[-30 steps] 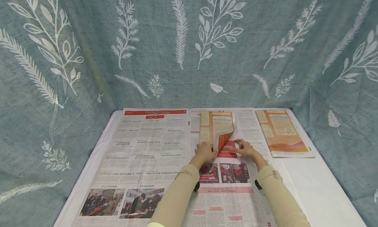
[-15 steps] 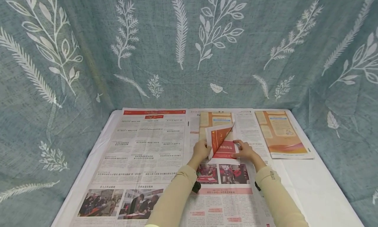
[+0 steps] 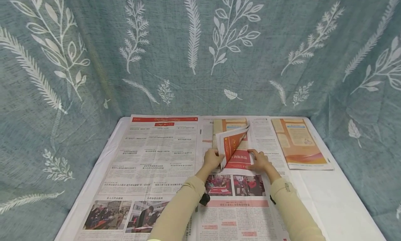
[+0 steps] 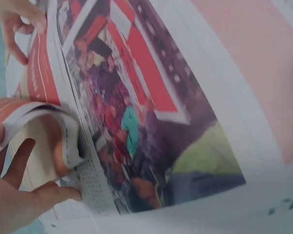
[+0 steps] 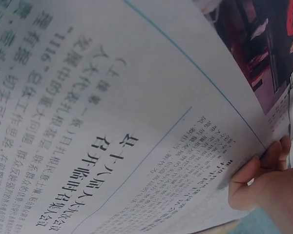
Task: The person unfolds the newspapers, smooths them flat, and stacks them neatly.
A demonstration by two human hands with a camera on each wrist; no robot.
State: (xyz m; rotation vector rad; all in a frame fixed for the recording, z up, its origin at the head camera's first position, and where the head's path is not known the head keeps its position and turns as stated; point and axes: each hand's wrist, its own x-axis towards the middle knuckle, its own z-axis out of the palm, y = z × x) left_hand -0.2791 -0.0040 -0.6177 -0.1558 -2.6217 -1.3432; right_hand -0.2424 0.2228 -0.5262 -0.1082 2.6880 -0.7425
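A thin booklet (image 3: pixel 239 158) of red and orange printed paper lies on the spread newspaper in front of me. Its lifted leaves (image 3: pixel 232 142) stand up and fold over diagonally to the left. My left hand (image 3: pixel 213 160) holds their left edge; in the left wrist view, a finger overlaps the curled paper (image 4: pixel 10 111) while the thumb reaches below the bend. On the booklet's right side, my right hand (image 3: pixel 260 161) rests its fingertips on the red page, thumb and index finger apart. The right wrist view catches that hand (image 5: pixel 273 190) with bent fingers at its edge.
Newspaper sheets (image 3: pixel 150 171) with photos cover most of the white table (image 3: pixel 341 202). A second orange printed booklet (image 3: pixel 300 143) lies flat at the back right. Blue-green cloth with white leaf prints (image 3: pixel 200 87) hangs behind and along both sides.
The left hand has drawn the booklet's leaves over to the left, uncovering more of the red page, and they now stand more upright. The right hand stays nearly in place.
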